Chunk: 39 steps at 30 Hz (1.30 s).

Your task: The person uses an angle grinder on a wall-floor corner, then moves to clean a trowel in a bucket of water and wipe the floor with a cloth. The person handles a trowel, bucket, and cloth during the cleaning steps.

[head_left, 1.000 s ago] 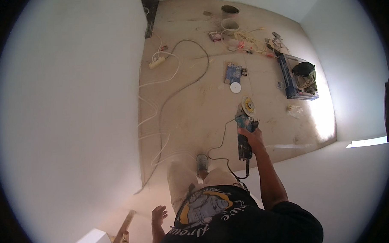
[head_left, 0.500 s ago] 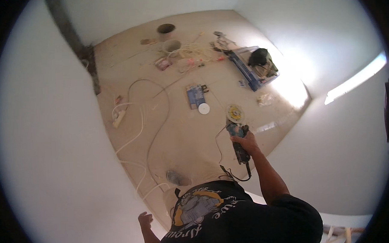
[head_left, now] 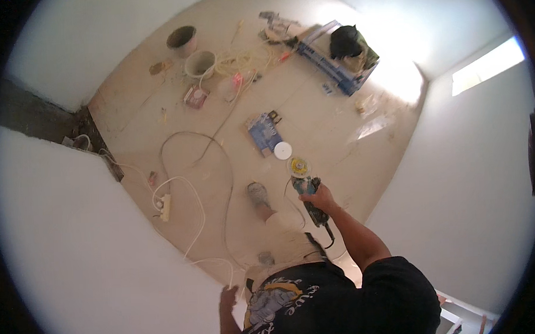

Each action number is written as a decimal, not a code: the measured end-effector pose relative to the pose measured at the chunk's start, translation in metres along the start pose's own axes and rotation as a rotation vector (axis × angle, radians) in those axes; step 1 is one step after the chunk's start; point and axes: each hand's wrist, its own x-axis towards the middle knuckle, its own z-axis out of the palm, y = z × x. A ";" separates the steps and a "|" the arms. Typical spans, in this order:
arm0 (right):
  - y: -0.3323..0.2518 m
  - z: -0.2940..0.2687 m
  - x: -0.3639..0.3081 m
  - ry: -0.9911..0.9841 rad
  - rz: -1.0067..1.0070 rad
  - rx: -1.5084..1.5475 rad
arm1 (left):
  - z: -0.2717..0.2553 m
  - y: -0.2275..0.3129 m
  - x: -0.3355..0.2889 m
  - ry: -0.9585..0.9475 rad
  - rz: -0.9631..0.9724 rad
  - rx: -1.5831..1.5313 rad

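Observation:
An angle grinder (head_left: 314, 208) with a dark body and a yellow-centred disc points away from me, my right hand (head_left: 320, 198) wrapped around its body. The disc is raised in front of me, near a white round disc (head_left: 283, 150) at the corner of a blue box (head_left: 264, 133) on the floor. From the grinder's rear end a black cord (head_left: 330, 235) hangs toward my leg. Low at my left side, beside the white wall, my left hand (head_left: 228, 298) hangs with loosely bent fingers and no visible object. A white cable passes close to it.
A power strip (head_left: 165, 207) with white cables lies by the left wall, and a grey cable (head_left: 232, 192) loops across the floor. Two buckets (head_left: 200, 64) stand far left. A large blue box (head_left: 329, 65) with a black item on it sits far right.
My view has shifted and turned. One foot has come forward onto the floor. The grinder, still in my right hand, is now closer to the white disc; my left hand has moved nearer my body.

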 end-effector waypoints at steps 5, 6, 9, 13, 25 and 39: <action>-0.024 0.009 0.029 -0.134 0.103 -0.104 | 0.076 0.105 -0.184 0.106 0.047 0.111; -0.021 0.009 0.036 -0.166 0.089 -0.101 | 0.086 0.130 -0.216 0.083 0.012 0.189; -0.041 0.056 0.085 -0.237 0.094 -0.083 | 0.094 0.198 -0.250 0.010 -0.108 0.443; -0.047 0.124 0.150 -0.300 0.098 -0.099 | 0.142 0.232 -0.230 -0.022 -0.254 0.779; -0.059 0.260 0.273 -0.095 -0.107 -0.193 | 0.146 0.265 -0.224 0.027 -0.276 0.906; -0.038 0.288 0.272 -0.128 -0.008 -0.196 | 0.073 0.260 -0.186 0.026 -0.212 1.013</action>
